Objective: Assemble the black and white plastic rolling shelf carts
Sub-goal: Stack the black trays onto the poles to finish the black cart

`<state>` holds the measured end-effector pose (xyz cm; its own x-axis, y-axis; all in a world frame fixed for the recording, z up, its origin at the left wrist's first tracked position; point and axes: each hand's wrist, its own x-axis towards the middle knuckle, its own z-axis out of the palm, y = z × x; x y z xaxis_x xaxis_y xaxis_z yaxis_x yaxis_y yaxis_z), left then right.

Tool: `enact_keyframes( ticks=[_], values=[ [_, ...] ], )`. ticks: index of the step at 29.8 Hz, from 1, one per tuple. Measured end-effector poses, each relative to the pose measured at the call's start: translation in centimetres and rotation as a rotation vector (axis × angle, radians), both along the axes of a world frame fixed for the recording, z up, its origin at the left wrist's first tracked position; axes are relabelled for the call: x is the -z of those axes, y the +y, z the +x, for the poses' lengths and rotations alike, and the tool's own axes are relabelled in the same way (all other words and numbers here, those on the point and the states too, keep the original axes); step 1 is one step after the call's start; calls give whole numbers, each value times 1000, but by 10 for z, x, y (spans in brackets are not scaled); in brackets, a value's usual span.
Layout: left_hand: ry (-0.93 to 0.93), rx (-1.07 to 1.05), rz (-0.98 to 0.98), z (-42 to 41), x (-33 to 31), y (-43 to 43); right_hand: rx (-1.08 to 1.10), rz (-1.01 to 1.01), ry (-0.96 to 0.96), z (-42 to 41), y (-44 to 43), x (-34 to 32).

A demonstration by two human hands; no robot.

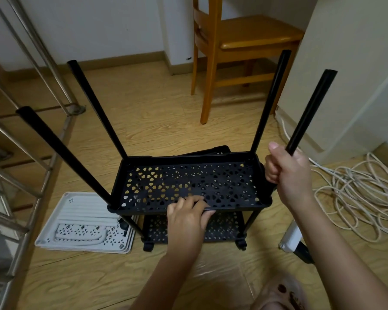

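A wooden chair [255, 34] is standing ahead of me by the wall, white cable [345, 186] is sprawling in loops across the wood-pattern floor [166, 108] on my right, and a steel rack [42, 193] is standing at my left.

Wood-pattern floor [157, 113], worn. Standing on it: black cart [222, 182] on castors [148, 246], centre; wooden chair [244, 41] behind. Stacked white trays [76, 211] lie flat, touching the cart's left side. Loose pale cable [356, 198] sprawls right. Metal rack [76, 108] stands left.
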<state>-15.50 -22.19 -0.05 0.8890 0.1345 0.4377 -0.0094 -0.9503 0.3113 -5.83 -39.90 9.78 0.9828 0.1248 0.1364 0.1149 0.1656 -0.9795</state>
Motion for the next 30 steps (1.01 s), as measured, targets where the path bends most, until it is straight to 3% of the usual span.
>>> enact_keyframes(
  ticks=[3,7,11,16,21,23,26,30],
  values=[
    [-2,-4,-23,0,-1,0,38,-170,-109,-10,13,6],
    [-8,-1,-87,-2,-3,-3,94,-186,-172,-15,18,8],
    [-12,-2,-120,-4,-5,-4,192,-120,-99,-14,17,5],
    [10,-28,-125,-4,-6,-9,556,-131,-32,-40,37,19],
    [1,-11,-182,-6,-5,-9,672,-105,77,-32,45,24],
    [-14,-1,-209,-4,-4,-7,576,-53,81,-23,38,29],
    [-12,0,-211,3,-2,-4,217,23,59,-15,15,37],
    [19,-2,-187,1,0,-3,-218,-87,99,0,-7,27]
  ],
)
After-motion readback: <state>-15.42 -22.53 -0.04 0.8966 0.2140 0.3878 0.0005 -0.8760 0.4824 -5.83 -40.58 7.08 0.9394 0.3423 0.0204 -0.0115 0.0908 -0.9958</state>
